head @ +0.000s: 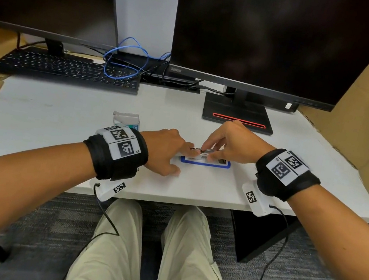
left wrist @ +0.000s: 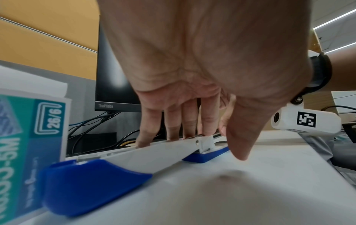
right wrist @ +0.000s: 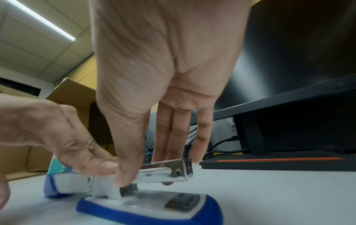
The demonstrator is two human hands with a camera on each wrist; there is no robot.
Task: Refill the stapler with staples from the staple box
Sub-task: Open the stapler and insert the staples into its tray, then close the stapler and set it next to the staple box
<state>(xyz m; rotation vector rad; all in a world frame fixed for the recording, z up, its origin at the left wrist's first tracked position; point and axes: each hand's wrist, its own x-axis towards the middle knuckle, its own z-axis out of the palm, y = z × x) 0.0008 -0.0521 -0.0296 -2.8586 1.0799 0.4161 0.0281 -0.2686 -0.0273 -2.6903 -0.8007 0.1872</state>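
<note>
A blue and white stapler [head: 205,162] lies swung open on the desk, base [right wrist: 154,208] flat. My left hand [head: 179,156] presses straight fingers [left wrist: 173,130] down on the folded-back white top cover [left wrist: 163,153], with the thumb off to the side. My right hand [head: 209,153] pinches the raised metal magazine [right wrist: 165,170] between thumb [right wrist: 125,175] and fingers. The teal and white staple box [head: 126,119] stands with its flap open just behind my left wrist, and fills the left edge as the staple box [left wrist: 29,152] in the left wrist view. No loose staples show.
A monitor stand [head: 238,114] sits close behind the stapler and a black keyboard [head: 66,70] lies at the far left under blue cables [head: 125,62]. Cardboard panels [head: 365,108] wall in the right side. The desk's front edge [head: 181,200] runs just below my wrists.
</note>
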